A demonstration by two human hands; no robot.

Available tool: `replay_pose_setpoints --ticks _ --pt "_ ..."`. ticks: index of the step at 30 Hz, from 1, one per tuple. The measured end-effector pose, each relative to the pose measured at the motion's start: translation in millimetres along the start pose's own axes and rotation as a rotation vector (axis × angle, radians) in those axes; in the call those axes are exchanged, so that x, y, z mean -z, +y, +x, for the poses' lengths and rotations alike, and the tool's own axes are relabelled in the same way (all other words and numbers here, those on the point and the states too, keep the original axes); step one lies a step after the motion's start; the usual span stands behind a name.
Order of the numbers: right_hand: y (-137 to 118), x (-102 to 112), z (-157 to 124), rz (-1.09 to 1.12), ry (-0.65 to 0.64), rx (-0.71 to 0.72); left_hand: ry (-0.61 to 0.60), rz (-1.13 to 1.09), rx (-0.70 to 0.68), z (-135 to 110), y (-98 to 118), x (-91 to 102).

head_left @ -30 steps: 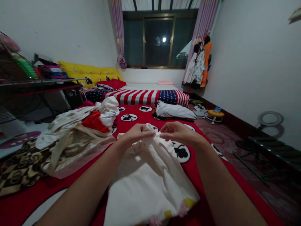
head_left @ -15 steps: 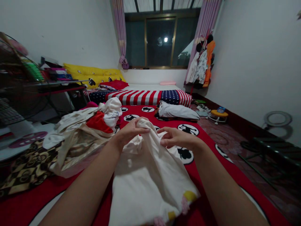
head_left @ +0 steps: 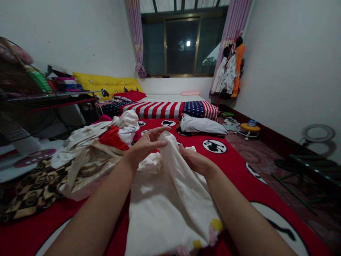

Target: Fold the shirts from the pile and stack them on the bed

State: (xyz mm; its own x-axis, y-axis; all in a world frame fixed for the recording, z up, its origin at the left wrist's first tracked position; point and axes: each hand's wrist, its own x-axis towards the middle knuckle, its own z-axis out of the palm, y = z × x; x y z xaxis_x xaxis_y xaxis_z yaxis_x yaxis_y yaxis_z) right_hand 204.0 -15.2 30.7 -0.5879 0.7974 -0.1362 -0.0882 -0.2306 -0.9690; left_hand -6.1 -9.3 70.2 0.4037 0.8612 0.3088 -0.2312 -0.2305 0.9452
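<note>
A white cloth garment (head_left: 165,199) with yellow patches and pink tassels along its near edge lies in front of me, one fold lifted into a peak. My left hand (head_left: 149,144) holds the top of this fold between thumb and fingers. Against the fold's right side is my right hand (head_left: 195,160), fingers bent around the cloth and fingertips partly hidden by it. Crumpled white fabric bunches up just behind the raised fold.
A red bedcover (head_left: 239,177) with black-and-white cartoon patches lies beneath. To the left is a heap of white, beige and red clothes (head_left: 93,153). A folded grey-white garment (head_left: 201,125) lies at the far right edge. Beyond stand a striped bed (head_left: 160,110) and a yellow stool (head_left: 249,128).
My right hand has turned and closed in against the fold, its forearm shifting left. The raised fold stands slightly higher and smoother. My left hand stays at the top.
</note>
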Motion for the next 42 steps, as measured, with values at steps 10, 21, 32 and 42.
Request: replay_pose_setpoints --ticks 10,21,32,42 --pt "1.5 8.8 6.5 0.112 0.414 0.189 -0.051 0.102 -0.046 -2.8 5.2 -1.6" --pt "-38.1 -14.3 -17.3 -0.607 0.126 0.243 0.088 0.197 -0.156 8.6 1.6 -27.0" --pt "6.6 47.0 -3.7 -0.319 0.589 -0.070 0.086 0.926 0.046 -39.0 -6.9 23.7" --pt "9.6 47.2 1.0 -0.443 0.592 -0.091 0.102 1.004 0.072 -66.9 -29.3 44.4"
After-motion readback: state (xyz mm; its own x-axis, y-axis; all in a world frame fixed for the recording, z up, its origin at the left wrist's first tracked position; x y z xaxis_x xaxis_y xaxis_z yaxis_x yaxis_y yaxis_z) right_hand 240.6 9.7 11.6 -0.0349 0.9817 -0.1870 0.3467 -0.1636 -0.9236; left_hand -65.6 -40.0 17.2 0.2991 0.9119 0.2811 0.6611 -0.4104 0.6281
